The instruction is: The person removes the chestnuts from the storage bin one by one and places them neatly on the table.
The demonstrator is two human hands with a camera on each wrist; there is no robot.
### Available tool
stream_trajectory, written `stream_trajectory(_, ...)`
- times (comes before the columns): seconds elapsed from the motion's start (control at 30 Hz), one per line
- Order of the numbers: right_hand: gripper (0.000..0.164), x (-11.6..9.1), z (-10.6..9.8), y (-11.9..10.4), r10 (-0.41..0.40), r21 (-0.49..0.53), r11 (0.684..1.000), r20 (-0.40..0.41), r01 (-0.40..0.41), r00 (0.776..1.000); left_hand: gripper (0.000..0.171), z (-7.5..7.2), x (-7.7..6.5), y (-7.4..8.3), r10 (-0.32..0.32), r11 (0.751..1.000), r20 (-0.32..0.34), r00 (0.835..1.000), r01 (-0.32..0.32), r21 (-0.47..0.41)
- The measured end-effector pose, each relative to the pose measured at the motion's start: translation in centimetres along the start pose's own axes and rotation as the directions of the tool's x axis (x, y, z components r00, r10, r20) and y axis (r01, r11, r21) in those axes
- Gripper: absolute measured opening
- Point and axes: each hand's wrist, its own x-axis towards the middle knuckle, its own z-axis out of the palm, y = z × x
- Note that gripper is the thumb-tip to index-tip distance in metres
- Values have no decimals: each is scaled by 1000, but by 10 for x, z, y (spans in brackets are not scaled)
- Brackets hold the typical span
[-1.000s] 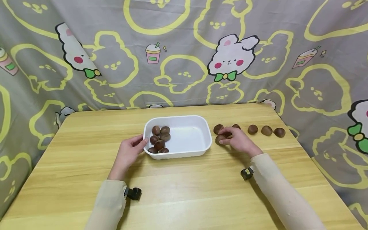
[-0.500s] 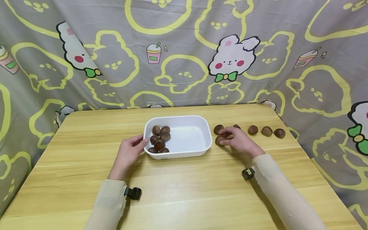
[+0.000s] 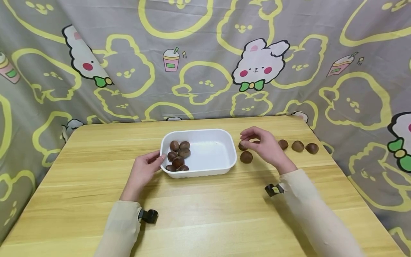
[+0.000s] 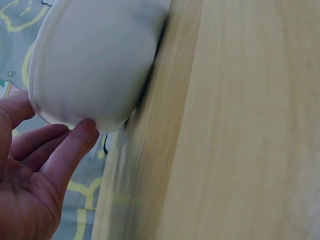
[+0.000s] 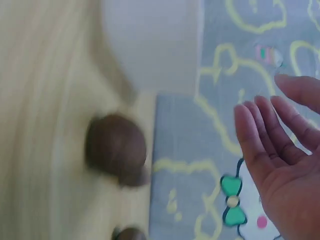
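Seven chestnuts point(image 3: 178, 161) in, at least five out

I count one white tray point(image 3: 212, 155); the left hand point(image 3: 144, 169) pinches its left end, near the glossy brown seven; others point(image 3: 298, 146) on the table point(image 3: 205, 214), right hand point(image 3: 266, 146) over them, fingers parted.

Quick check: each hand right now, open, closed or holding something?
Left hand: holding one end of the white, rounded-rectangular plastic container.
Right hand: open, holding nothing, near the round brown chestnuts outside the container.
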Motion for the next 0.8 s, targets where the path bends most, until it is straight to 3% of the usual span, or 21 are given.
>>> stream_trajectory(0.17,23,9,25,-15,-36,84,996,58,31,998,46,0,1,1,-25,1000,21,999,25,-19)
stream_trajectory(0.33,27,20,61,-26,-64,121,992,171,44,983,47,-2,1,3,-45,999,29,999,45,3)
stream_trajectory(0.53,25,33,102,-34,-88,93,994,336,60,938,47,-3,1,3,-47,999,30,998,47,-6)
stream_trajectory(0.8,30,46,132,-44,-35,75,997,500,-3,865,45,-1,2,1,-39,999,26,999,40,-32)
